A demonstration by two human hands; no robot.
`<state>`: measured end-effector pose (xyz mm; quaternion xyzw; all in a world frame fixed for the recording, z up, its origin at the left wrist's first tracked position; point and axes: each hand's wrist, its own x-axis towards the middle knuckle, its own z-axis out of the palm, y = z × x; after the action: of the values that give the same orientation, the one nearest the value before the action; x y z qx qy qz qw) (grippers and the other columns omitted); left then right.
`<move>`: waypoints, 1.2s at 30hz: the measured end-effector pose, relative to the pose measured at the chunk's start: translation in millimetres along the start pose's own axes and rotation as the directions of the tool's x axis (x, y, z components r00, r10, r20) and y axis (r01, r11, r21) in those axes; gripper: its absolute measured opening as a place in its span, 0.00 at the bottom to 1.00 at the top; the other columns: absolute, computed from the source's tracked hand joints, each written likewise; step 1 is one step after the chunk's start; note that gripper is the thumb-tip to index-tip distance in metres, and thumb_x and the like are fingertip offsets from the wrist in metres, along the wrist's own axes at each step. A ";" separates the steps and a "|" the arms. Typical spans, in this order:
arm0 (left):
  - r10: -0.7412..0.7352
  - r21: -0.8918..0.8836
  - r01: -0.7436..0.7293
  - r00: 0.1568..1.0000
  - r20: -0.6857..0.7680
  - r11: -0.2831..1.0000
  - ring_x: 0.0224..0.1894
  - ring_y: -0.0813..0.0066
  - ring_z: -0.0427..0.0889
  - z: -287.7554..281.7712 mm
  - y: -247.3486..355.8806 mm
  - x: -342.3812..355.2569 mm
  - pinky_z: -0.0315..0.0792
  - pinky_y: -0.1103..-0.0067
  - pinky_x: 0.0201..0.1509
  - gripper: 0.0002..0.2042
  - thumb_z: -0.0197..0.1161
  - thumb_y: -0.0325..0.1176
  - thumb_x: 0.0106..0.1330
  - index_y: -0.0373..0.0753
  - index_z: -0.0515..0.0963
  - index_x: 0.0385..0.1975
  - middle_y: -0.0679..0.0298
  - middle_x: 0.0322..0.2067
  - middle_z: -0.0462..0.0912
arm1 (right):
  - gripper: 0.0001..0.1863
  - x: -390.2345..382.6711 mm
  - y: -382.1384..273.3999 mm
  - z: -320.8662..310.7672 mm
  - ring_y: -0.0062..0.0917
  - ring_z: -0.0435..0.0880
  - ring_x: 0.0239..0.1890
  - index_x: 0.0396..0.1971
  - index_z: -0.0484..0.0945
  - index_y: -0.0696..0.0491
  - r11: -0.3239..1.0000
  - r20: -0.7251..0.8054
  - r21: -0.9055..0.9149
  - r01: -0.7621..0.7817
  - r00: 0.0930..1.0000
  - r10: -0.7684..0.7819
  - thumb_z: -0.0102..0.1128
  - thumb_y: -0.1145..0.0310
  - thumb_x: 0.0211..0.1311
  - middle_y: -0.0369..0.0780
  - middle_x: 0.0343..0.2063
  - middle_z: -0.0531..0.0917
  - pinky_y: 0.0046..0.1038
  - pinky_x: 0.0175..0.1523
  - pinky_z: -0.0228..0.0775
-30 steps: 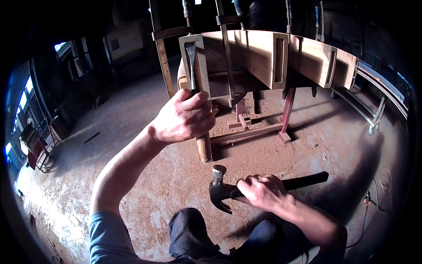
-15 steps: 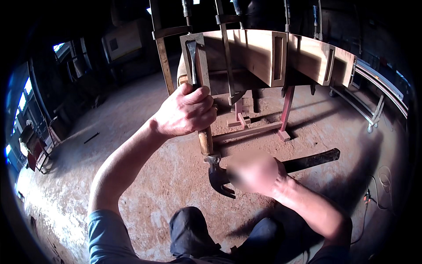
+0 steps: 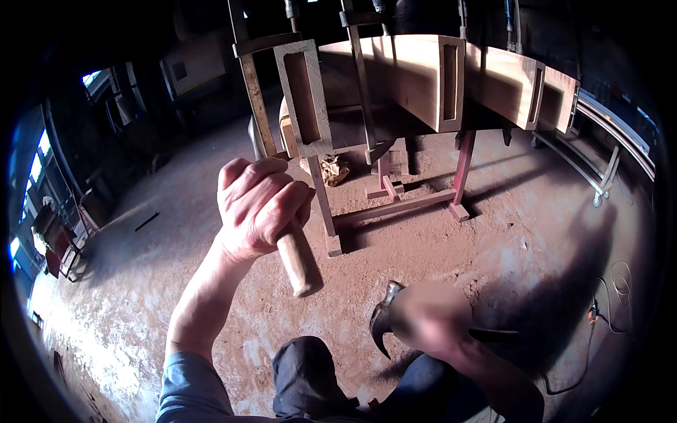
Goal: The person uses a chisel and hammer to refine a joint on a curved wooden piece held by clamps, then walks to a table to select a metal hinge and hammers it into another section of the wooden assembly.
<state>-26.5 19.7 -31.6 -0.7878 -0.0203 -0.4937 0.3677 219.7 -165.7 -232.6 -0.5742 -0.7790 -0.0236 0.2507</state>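
Note:
My left hand point(image 3: 254, 208) is closed round a chisel's wooden handle point(image 3: 300, 264), whose end slants down toward me; the metal blade point(image 3: 257, 141) rises above the fist, left of a slotted wooden end block point(image 3: 317, 92) on the clamped workpiece. Lower right, my right hand point(image 3: 434, 317), smeared in the picture, grips a claw hammer point(image 3: 381, 324) with a dark handle, its head below and right of the chisel's end, apart from it.
Curved wooden panels point(image 3: 423, 84) with more slotted blocks are held by bar clamps point(image 3: 360, 84) on a reddish trestle point(image 3: 462, 176). A wheeled metal rack point(image 3: 606, 183) stands at right, a cable point(image 3: 613, 296) on the dusty floor point(image 3: 233, 317), cluttered gear point(image 3: 56, 240) far left.
My left hand has pulled the chisel out of the block's slot to the left and tilted it. The hammer rose to the handle's end, then moved down and right, away from it.

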 end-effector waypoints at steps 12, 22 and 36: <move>-0.324 0.196 0.272 0.893 0.314 0.942 0.26 0.69 0.85 71.3 -15.7 -5.4 0.81 0.76 0.26 0.43 0.66 0.31 0.55 0.41 0.48 0.71 0.62 0.36 0.86 | 0.19 -69.0 48.9 88.2 0.41 0.82 0.22 0.27 0.72 0.56 0.873 0.162 0.314 -0.373 0.927 0.338 0.68 0.56 0.52 0.44 0.18 0.79 0.40 0.26 0.72; -0.461 0.367 0.280 0.502 0.732 0.887 0.20 0.66 0.83 30.6 -25.0 -43.5 0.76 0.74 0.16 0.38 0.61 0.43 0.66 0.46 0.47 0.71 0.60 0.31 0.86 | 0.22 -41.6 -55.7 -50.5 0.47 0.82 0.39 0.38 0.75 0.59 0.427 0.676 0.357 -0.831 0.545 0.495 0.61 0.52 0.59 0.51 0.32 0.82 0.44 0.43 0.72; 0.585 -0.376 0.496 -0.380 0.717 0.783 0.43 0.45 0.80 -105.7 83.0 19.9 0.73 0.55 0.45 0.33 0.55 0.40 0.65 0.57 0.49 0.70 0.47 0.48 0.74 | 0.21 -141.1 -246.2 -238.5 0.45 0.81 0.45 0.41 0.76 0.60 -0.323 0.608 0.322 -0.890 -0.067 0.791 0.63 0.58 0.54 0.51 0.36 0.82 0.41 0.49 0.70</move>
<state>-64.2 -110.7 -36.7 -0.8860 -0.1145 0.4417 -0.0829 113.6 -451.3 -21.5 -0.8087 -0.0582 0.4912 0.3184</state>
